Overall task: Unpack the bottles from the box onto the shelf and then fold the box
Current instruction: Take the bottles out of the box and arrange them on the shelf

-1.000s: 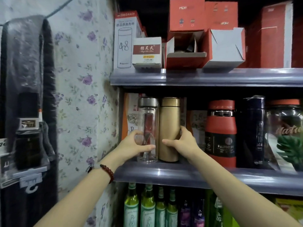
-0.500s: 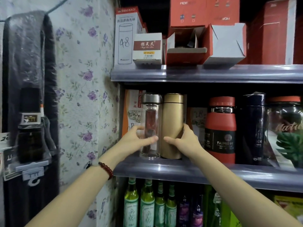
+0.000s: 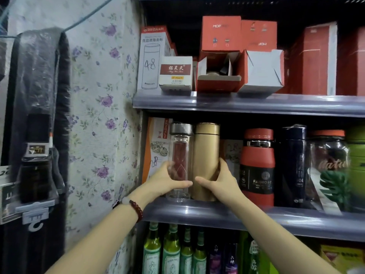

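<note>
1. Left hand curls round the lower body of the glass bottle; right hand wraps the gold flask the same way.
2. Both stand upright, touching, at the left end of the middle shelf.
3. Glass likely slick and breakable, so a low grip suits; flask probably stiff, light.
4. Far, above: open red box, probably unfolded yet.

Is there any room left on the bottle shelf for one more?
Barely. One slim gap stands between the gold flask and the red bottle, where the right hand reaches. From there rightward the middle shelf is packed.
</note>
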Available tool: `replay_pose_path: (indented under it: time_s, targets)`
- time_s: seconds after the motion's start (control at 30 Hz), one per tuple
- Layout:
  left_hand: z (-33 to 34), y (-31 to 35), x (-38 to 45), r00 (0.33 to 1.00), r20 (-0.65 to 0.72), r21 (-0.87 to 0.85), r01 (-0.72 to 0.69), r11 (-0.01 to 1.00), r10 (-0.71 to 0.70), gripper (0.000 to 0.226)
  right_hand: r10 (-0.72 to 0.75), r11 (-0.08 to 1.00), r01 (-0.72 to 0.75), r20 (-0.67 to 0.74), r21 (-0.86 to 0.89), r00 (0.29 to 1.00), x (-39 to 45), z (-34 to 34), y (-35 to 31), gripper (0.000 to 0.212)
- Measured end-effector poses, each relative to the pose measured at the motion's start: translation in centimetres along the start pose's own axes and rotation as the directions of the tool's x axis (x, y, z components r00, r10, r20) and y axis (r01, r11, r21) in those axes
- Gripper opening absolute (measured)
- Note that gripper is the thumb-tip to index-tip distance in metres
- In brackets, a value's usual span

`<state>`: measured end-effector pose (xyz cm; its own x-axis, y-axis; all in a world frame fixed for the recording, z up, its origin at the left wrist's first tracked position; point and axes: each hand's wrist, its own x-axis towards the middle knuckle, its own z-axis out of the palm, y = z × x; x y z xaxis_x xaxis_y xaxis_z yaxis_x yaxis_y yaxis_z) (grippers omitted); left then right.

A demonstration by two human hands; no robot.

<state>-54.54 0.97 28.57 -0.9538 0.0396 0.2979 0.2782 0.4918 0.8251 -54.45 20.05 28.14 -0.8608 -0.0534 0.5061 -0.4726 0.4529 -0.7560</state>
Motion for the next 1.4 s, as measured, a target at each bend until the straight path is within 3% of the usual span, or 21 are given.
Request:
replay_pose_path:
  time_s: [0.1, 0.27, 0.47, 0.6, 0.77, 0.87, 1.0, 1.17, 1.3, 1.4]
  targets:
    - [0.4, 0.2, -0.1, 0.998, -0.055, -0.001, 0.008, 1.000, -0.008, 0.119, -0.004, 0.998, 0.005, 0.013, -0.065, 1.000, -0.5, 0.3, -0.1, 0.111]
    - [0.5, 0.3, -0.7, 0.996, -0.080, -0.024, -0.026, 0.999, 0.024, 0.089, -0.028, 0.997, 0.023, -0.074, -0.074, 0.997, -1.5, 0.0, 0.2, 0.106]
    - [1.1, 0.5, -1.0, 0.994, -0.104, 0.006, -0.042, 0.999, 0.043, 0.095, -0.077, 0.992, 0.061, -0.148, -0.108, 0.986, -2.3, -0.5, 0.1, 0.110]
    - [1.7, 1.1, -0.9, 0.995, -0.089, -0.001, -0.053, 0.999, 0.052, 0.078, -0.045, 0.996, 0.037, -0.096, -0.082, 0.994, -2.1, -1.6, -0.1, 0.110]
    - [1.8, 1.3, -1.0, 0.995, -0.071, 0.004, -0.068, 0.998, 0.068, 0.080, -0.052, 0.993, 0.048, -0.029, -0.106, 0.998, -3.0, -2.6, 0.0, 0.118]
    - [1.1, 1.1, -0.7, 0.998, -0.009, -0.025, -0.064, 0.998, 0.064, 0.079, 0.035, 0.997, -0.043, 0.128, 0.059, 0.991, -3.0, -3.9, -1.0, 0.104]
    - [1.3, 0.8, -0.6, 0.998, 0.008, -0.051, -0.064, 0.997, 0.065, 0.076, 0.137, 0.970, -0.171, 0.190, 0.174, 0.972, -1.4, -5.1, -1.0, 0.099]
    - [1.6, 0.4, -0.7, 0.999, 0.015, -0.061, -0.039, 0.997, 0.040, 0.085, 0.084, 0.983, -0.108, 0.160, 0.151, 0.983, -1.3, -3.7, 0.7, 0.059]
    - [1.7, 0.5, -0.6, 0.998, 0.022, 0.003, -0.057, 0.998, 0.057, 0.093, 0.091, 0.993, -0.094, 0.045, 0.073, 0.995, -1.3, -2.7, 1.4, 0.070]
    - [1.9, 0.7, -0.7, 0.996, -0.033, 0.010, -0.086, 0.996, 0.086, 0.091, 0.055, 0.998, -0.057, -0.069, -0.033, 0.996, -1.8, -2.4, 1.0, 0.067]
